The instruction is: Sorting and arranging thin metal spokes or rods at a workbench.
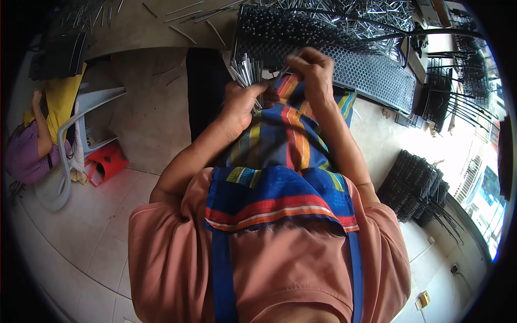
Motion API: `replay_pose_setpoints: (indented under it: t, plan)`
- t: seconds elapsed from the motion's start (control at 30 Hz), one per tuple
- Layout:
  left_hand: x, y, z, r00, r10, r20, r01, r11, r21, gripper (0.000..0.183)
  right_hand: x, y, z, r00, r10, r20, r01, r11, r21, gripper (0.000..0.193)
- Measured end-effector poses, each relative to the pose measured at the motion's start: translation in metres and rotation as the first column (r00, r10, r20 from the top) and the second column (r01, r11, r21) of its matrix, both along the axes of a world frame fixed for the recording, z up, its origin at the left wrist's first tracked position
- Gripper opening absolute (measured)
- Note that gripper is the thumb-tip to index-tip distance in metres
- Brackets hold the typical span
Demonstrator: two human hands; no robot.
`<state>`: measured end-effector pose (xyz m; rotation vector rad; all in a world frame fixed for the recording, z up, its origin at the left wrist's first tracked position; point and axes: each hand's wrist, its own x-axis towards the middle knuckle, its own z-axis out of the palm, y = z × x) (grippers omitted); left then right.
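L hand (241, 102) clamped on bundle of thin silvery metal rods (247, 72)
Long axis pts away from torso (291, 258); R hand (316, 72) blurry, can't tell grip

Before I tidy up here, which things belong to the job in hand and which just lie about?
Likely in the job:
- thin metal rods, bunched in the left hand
- perforated black tray, near the blurred right hand
- heaped loose rods beyond

Apparently just lying about:
- red box-like object, left
- black wirework stack, right
- small yellow object, lower right
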<state>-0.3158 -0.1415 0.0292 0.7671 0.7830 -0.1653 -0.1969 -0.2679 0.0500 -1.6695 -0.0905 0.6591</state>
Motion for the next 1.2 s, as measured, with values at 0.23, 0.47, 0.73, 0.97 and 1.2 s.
replay_pose_setpoints:
  t: [0.23, 0.47, 0.73, 0.97, 1.2]
  plan:
    - [-0.007, -0.008, -0.012, 0.999, -0.049, 0.018, 0.049, 0.999, 0.005, 0.014, 0.02, 0.005, -0.018, 0.795, -0.326, 0.512, 0.226, 0.942, 0.247, 0.009]
    - [-0.011, -0.008, -0.012, 1.0, -0.016, -0.021, 0.016, 1.0, -0.02, 0.014, 0.019, 0.013, -0.017, 0.578, 0.008, 0.816, 0.145, 0.983, -0.113, 0.012]
    - [-0.015, -0.002, -0.011, 0.998, -0.067, -0.018, 0.065, 0.993, -0.102, 0.019, 0.018, 0.012, -0.016, 0.52, 0.173, 0.837, 0.147, 0.947, -0.287, 0.012]
    - [-0.004, -0.002, 0.006, 0.999, 0.033, 0.04, -0.025, 0.983, -0.184, 0.018, 0.0, -0.005, -0.007, 0.892, 0.073, 0.447, 0.048, 0.966, -0.253, 0.014]
    - [0.006, -0.009, 0.005, 0.998, 0.024, 0.066, -0.015, 0.991, -0.132, 0.021, -0.002, -0.015, 0.001, 0.983, -0.043, -0.179, 0.047, 0.999, 0.017, 0.006]
